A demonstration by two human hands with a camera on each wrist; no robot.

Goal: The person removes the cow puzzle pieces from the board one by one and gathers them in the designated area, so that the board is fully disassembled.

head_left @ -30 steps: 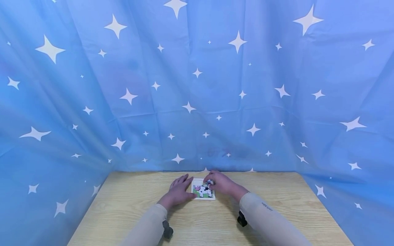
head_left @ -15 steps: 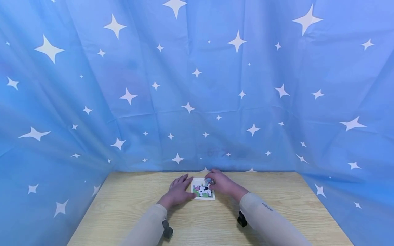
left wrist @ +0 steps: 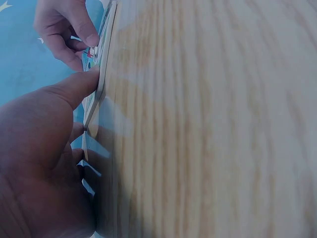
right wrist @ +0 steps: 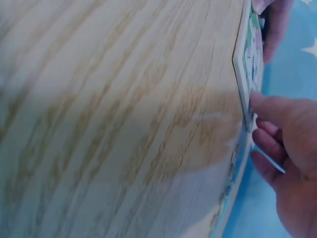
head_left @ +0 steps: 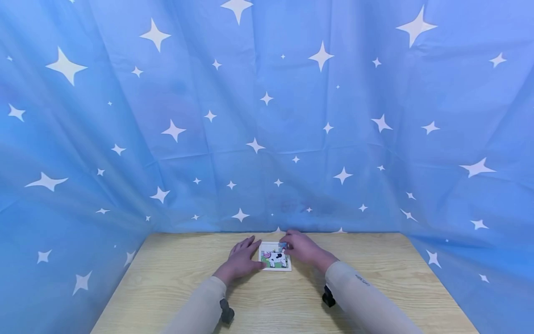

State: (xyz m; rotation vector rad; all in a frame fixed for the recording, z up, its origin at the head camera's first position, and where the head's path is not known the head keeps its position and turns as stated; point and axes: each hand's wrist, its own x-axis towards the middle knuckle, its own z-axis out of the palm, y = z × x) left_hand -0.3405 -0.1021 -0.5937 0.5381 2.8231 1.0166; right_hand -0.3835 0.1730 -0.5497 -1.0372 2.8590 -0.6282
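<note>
A jigsaw puzzle with a black-and-white cow (head_left: pixel 276 259) lies in a shallow pale tray (head_left: pixel 275 270) near the table's back edge. My left hand (head_left: pixel 241 261) rests along the tray's left side with its fingers extended; in the left wrist view its thumb (left wrist: pixel 84 85) presses on the tray's edge. At the upper right of the picture, my right hand (head_left: pixel 302 247) pinches a bluish puzzle piece (head_left: pixel 282 245), mostly hidden by the fingers. In the right wrist view the right thumb (right wrist: pixel 270 106) touches the tray's corner area, with the other fingers curled behind it.
The light wood table (head_left: pixel 267 306) ends just behind the tray, where a blue star-patterned curtain (head_left: pixel 267 195) hangs. The curtain also closes off both sides. Dark wrist cameras (head_left: pixel 328 297) sit under the sleeves.
The bluish piece, tilted in my right fingers at first, now lies flatter within the tray's upper right. My right hand has shifted slightly right; the left hand stays in place.
</note>
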